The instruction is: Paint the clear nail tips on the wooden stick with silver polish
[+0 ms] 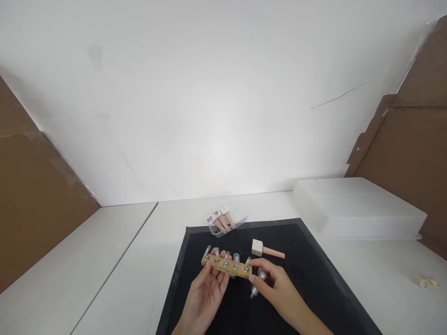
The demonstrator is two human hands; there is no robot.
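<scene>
My left hand (pixel 206 292) holds a small wooden bar (pixel 226 265) from below, its fingers curled round the left end. Several clear little tubes with metal bases stand in a row along the bar. My right hand (pixel 277 291) is at the bar's right end, thumb and fingers pinched on a small silver metal piece (pixel 256 284). Both hands hover over a black mat (pixel 307 279). Just beyond the bar a small tool with a cream block head and a pink handle (pixel 267 250) lies on the mat.
A clear tray (pixel 240 217) with several pink-handled pieces sits at the mat's far edge. A white flat box (pixel 356 207) stands at the right. Brown cardboard panels rise on both sides, and a small pale object (pixel 426 281) lies at the far right.
</scene>
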